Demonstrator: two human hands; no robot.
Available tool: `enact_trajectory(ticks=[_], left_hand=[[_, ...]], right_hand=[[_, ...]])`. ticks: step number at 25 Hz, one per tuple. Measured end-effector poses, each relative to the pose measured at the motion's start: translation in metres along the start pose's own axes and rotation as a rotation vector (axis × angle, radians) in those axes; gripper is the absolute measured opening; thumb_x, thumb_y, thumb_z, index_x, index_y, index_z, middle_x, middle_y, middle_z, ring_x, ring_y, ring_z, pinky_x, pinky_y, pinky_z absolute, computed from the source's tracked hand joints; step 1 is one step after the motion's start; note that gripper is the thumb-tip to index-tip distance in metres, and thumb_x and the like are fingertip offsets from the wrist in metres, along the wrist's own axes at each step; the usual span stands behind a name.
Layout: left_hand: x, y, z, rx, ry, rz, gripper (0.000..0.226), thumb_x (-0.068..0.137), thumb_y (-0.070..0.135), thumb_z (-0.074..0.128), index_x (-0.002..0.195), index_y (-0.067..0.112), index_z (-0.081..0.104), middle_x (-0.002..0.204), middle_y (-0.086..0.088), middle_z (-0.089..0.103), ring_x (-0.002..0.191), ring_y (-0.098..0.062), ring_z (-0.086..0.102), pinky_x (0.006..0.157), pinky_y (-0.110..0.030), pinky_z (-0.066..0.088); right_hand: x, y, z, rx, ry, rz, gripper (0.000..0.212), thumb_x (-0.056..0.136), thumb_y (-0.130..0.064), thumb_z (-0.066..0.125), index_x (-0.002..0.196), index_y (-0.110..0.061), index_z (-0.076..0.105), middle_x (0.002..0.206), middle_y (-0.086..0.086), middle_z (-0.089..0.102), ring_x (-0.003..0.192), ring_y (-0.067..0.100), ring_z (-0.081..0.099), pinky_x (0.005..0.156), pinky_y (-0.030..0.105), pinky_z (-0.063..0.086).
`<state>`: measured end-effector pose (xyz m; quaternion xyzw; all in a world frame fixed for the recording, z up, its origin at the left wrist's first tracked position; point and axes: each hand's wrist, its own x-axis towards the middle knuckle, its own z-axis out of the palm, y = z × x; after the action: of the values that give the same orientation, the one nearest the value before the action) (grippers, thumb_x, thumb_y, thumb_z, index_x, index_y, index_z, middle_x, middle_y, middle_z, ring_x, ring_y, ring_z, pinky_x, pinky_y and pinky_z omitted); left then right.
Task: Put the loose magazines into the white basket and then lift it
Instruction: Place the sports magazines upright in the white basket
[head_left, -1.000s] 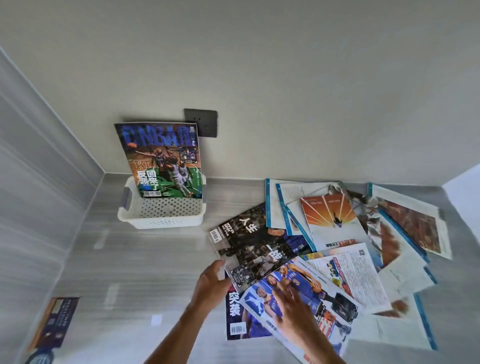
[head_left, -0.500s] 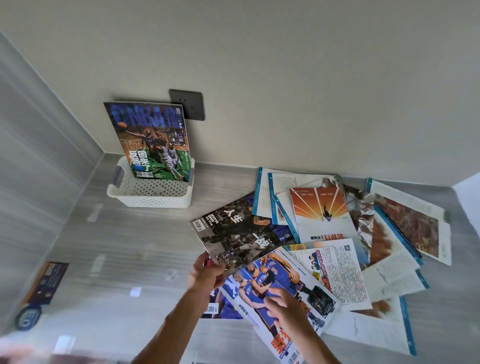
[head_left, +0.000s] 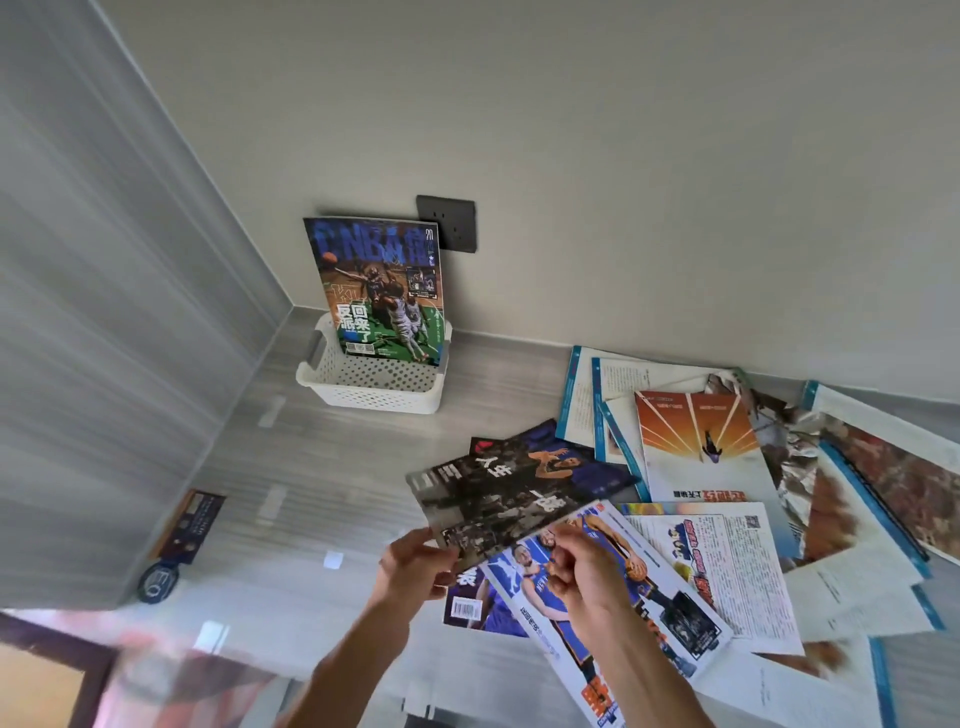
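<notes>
A white perforated basket (head_left: 374, 387) stands in the far left corner of the counter with one basketball magazine (head_left: 379, 291) upright in it, leaning on the wall. My left hand (head_left: 415, 566) grips the near corner of a dark black-and-white magazine (head_left: 509, 493) that is raised off the pile. My right hand (head_left: 587, 577) pinches the same magazine's near edge, above a blue basketball magazine (head_left: 613, 597). Several more loose magazines lie spread to the right, among them an orange-covered one (head_left: 696, 441).
A dark wall socket (head_left: 447, 223) sits behind the basket. A dark card and round badge (head_left: 182, 540) lie at the left by the side wall. Open booklets (head_left: 883, 493) cover the right part of the grey counter (head_left: 322, 467).
Both hands have closed on the dark magazine and lifted its near edge off the pile. The camera has swung left and tilted, so the basket now appears nearer the middle.
</notes>
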<state>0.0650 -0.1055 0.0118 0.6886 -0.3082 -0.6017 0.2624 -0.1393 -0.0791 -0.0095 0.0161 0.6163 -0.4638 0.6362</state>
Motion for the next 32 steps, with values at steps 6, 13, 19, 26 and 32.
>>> enact_trajectory(ticks=[6, 13, 19, 26, 32], left_hand=[[0.015, -0.010, 0.012, 0.575, -0.036, 0.274, 0.030, 0.070, 0.000, 0.055, 0.082, 0.024, 0.067, 0.086, 0.001, 0.069, 0.079, -0.017, 0.064, 0.064, -0.025, 0.050], [0.038, -0.063, 0.088, 1.246, -0.268, 0.555, 0.058, 0.083, 0.041, 0.062, 0.134, 0.027, 0.037, 0.149, -0.006, 0.029, 0.133, -0.030, 0.032, 0.105, -0.045, 0.039], [0.054, -0.060, 0.127, 1.450, -0.176, 0.591, 0.071, 0.084, 0.023, 0.062, 0.142, 0.018, 0.021, 0.143, -0.025, 0.035, 0.117, -0.036, 0.047, 0.089, -0.042, 0.049], [0.054, 0.023, 0.071, 0.815, 0.035, 0.440, 0.028, 0.071, 0.000, 0.048, 0.067, 0.018, 0.069, 0.064, 0.000, 0.068, 0.054, -0.016, 0.058, 0.048, -0.020, 0.038], [0.022, 0.068, -0.038, -0.037, -0.049, 0.364, 0.026, 0.057, -0.002, 0.046, 0.063, -0.001, 0.071, 0.058, -0.011, 0.066, 0.049, -0.019, 0.058, 0.048, -0.021, 0.044]], right_hand=[[0.003, 0.011, 0.031, -0.506, -0.023, -0.125, 0.011, 0.086, -0.014, 0.063, 0.098, -0.015, 0.064, 0.076, 0.006, 0.063, 0.062, 0.017, 0.056, 0.049, 0.025, 0.039], [0.016, 0.034, -0.049, -0.568, 0.126, -0.071, 0.021, 0.090, -0.005, 0.058, 0.110, -0.007, 0.064, 0.100, 0.012, 0.065, 0.091, 0.023, 0.060, 0.080, 0.034, 0.048], [0.008, 0.031, -0.121, -0.592, 0.226, -0.005, 0.010, 0.091, -0.016, 0.060, 0.100, -0.020, 0.064, 0.094, 0.004, 0.069, 0.081, 0.018, 0.063, 0.063, 0.027, 0.046], [0.009, 0.017, -0.092, -0.647, 0.058, -0.032, 0.016, 0.091, -0.011, 0.059, 0.107, -0.011, 0.063, 0.091, 0.007, 0.073, 0.065, 0.016, 0.063, 0.051, 0.023, 0.044], [0.003, -0.031, 0.008, -0.635, -0.256, -0.272, 0.060, 0.068, -0.022, 0.085, 0.117, -0.029, 0.053, 0.115, -0.013, 0.063, 0.100, 0.011, 0.064, 0.077, 0.026, 0.048]])
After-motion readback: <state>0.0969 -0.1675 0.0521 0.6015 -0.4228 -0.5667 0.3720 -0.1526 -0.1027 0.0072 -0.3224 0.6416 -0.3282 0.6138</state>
